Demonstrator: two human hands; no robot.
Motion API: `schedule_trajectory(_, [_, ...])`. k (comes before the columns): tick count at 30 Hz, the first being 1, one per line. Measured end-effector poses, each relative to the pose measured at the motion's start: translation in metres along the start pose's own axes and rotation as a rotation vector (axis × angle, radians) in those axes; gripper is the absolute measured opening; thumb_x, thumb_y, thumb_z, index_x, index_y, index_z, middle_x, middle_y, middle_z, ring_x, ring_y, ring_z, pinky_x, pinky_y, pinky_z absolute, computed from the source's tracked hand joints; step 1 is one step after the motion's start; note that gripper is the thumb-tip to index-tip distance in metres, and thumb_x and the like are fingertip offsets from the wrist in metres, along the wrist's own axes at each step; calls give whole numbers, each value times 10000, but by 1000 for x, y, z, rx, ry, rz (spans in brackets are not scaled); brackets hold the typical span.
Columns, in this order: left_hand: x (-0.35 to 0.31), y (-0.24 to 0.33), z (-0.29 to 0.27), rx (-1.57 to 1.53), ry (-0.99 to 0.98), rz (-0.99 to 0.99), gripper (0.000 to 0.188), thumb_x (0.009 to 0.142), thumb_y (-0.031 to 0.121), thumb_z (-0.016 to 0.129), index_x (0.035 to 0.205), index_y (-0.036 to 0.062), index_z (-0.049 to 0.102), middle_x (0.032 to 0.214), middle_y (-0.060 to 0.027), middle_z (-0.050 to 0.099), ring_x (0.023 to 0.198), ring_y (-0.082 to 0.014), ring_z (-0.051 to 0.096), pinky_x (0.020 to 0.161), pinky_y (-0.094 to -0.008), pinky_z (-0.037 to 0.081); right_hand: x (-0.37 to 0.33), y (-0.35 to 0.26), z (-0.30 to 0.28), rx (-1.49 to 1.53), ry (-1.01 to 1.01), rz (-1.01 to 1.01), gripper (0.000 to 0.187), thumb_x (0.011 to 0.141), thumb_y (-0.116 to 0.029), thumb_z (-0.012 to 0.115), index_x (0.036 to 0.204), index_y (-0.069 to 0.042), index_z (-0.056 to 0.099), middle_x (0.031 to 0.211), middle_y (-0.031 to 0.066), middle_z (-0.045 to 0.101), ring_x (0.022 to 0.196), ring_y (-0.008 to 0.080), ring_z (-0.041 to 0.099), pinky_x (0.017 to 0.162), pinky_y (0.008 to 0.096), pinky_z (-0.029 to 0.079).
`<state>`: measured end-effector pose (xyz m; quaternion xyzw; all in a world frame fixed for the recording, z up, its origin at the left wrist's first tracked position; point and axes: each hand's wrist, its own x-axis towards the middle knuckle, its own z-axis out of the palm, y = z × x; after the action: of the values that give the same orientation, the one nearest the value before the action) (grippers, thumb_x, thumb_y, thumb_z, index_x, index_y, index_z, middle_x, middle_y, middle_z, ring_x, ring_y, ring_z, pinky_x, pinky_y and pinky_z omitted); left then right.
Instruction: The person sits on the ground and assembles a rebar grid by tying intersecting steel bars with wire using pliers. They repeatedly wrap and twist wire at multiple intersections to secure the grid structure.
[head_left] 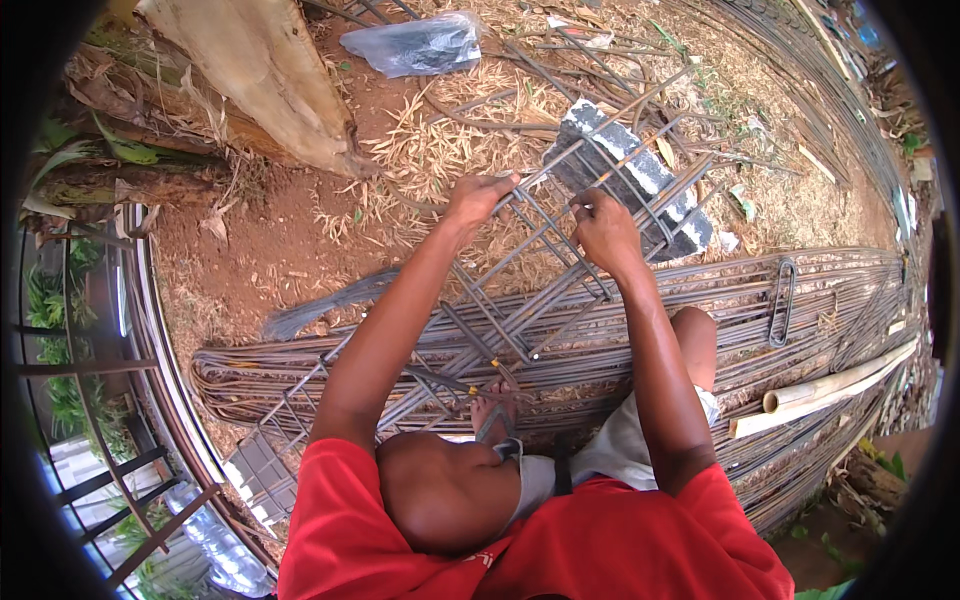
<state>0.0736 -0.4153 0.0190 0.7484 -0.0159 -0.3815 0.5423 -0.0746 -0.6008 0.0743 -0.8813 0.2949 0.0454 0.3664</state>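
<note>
A long cage of steel reinforcing bars (530, 318) with square stirrups slants from lower left to upper right in front of me. My left hand (478, 203) is closed on a bar at a stirrup corner, its thumb and fingertips pressed together there. Across the cage, my right hand (608, 232) has its fingers curled in a pinch close to another bar; what it holds, if anything, is too small to make out. The cage's far end lies over a black-and-white painted block (635, 172). Grey tie wire (325, 303) lies in a bundle left of the cage.
Bundled long rebar (740, 298) runs across the ground under the cage, with a bent stirrup (782, 303) on it. Bamboo poles (835, 378) lie at right. A clear plastic bag (415, 45) is beyond, near a banana trunk (265, 80). A metal railing (85, 372) stands left.
</note>
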Motion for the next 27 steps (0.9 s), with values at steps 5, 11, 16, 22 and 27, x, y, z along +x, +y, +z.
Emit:
schedule_trajectory(5, [-1, 2, -2, -72, -20, -90, 441, 981, 456, 809, 1152, 50, 817, 912, -35, 776, 687, -114, 673, 632, -338, 529, 34, -12, 27, -8, -18, -130, 303, 982, -288, 656, 1151, -95, 818, 1049, 267, 780, 1053, 470, 737, 954, 530, 558])
schedule_trajectory(11, [14, -14, 9, -194, 86, 57, 402, 1027, 352, 757, 1278, 39, 778, 1177, -80, 776, 1086, -180, 675, 973, -352, 517, 43, -29, 25, -41, -195, -156, 376, 979, -433, 694, 1093, -112, 851, 1014, 227, 797, 1037, 445, 750, 936, 508, 568])
schedule_trajectory(16, [25, -24, 9, -255, 144, 92, 368, 1034, 265, 752, 1296, 7, 756, 1165, -102, 786, 1050, -194, 709, 958, -357, 549, 34, -41, 23, -239, -180, -125, 505, 999, -591, 667, 1122, -137, 852, 997, 240, 792, 1035, 443, 752, 931, 534, 567])
schedule_trajectory(22, [24, -20, 6, -496, 215, 92, 399, 1049, 238, 732, 1331, -39, 685, 1091, -161, 787, 949, -212, 746, 865, -348, 609, 38, -45, 38, -198, -210, -159, 490, 1031, -516, 646, 1075, -64, 832, 1057, 253, 783, 1053, 453, 745, 945, 548, 568])
schedule_trajectory(27, [14, -12, 4, -471, 257, 107, 396, 1068, 237, 706, 1335, -51, 655, 1087, -185, 785, 941, -227, 751, 834, -347, 618, 40, -43, 47, -239, -142, -232, 452, 1046, -452, 631, 1063, -38, 814, 1110, 260, 774, 1069, 449, 740, 950, 554, 563])
